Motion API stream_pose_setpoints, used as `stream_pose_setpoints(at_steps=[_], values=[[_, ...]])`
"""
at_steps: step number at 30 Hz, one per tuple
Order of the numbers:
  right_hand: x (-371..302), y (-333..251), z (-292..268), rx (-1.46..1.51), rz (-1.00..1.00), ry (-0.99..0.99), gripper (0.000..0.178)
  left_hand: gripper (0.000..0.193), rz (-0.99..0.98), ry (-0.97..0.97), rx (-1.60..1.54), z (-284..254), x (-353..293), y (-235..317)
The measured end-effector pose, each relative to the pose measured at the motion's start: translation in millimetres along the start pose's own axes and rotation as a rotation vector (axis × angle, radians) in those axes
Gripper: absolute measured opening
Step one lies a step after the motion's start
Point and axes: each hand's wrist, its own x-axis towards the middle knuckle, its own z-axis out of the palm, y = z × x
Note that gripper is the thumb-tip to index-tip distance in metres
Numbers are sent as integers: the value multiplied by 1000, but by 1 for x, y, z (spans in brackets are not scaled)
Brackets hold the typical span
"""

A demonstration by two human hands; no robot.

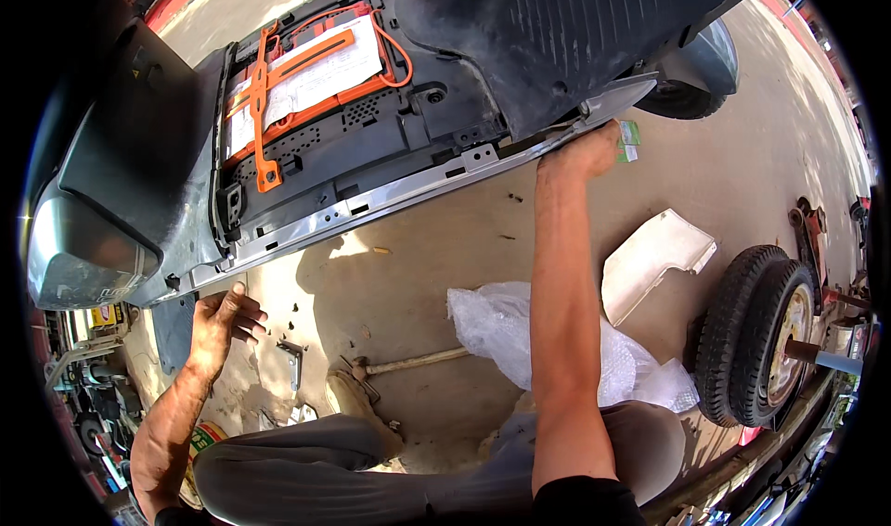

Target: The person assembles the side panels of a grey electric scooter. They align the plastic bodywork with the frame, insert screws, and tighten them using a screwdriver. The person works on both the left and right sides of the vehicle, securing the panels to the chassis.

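Note:
My left hand (pixel 225 322) is open, thumb raised and fingers loosely bent and apart, just below the left end of a silver-grey sill strip (pixel 371 212) on a vehicle. Nothing shows in it. At the strip's right end, my right hand (pixel 587 150) is closed at the lower edge, its fingertips mostly hidden. A small green-and-white packet (pixel 629 141) shows right beside its knuckles; I cannot tell whether they touch. Within the black floor tray (pixel 408 127) lies a red-orange battery pack (pixel 348 90), crossed by an orange bracket (pixel 263 99), with white paper (pixel 320 79) on top.
A hammer (pixel 408 363), a folding metal tool (pixel 293 364) and several small dark bolts lie on the ground near my legs. Bubble wrap (pixel 501 327), a white panel piece (pixel 654 262) and two tyres (pixel 752 336) are to the right. A black ribbed mat (pixel 557 34) covers the vehicle's far side.

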Motion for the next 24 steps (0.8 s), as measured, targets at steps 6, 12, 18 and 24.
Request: stream_pose_setpoints(at_steps=[6, 12, 18, 24], values=[[17, 12, -13, -1, -95, 0, 49, 63, 1127, 280, 1090, 100, -10, 78], [9, -3, -10, -22, -14, -10, 49, 81, 1109, 500, 1096, 102, 52, 42], [1, -7, -4, -93, -10, 123, 49, 62, 1182, 423, 1047, 92, 59, 46], [3, -1, -9, -122, -72, 57, 49, 59, 1190, 350, 970, 86, 65, 50]])
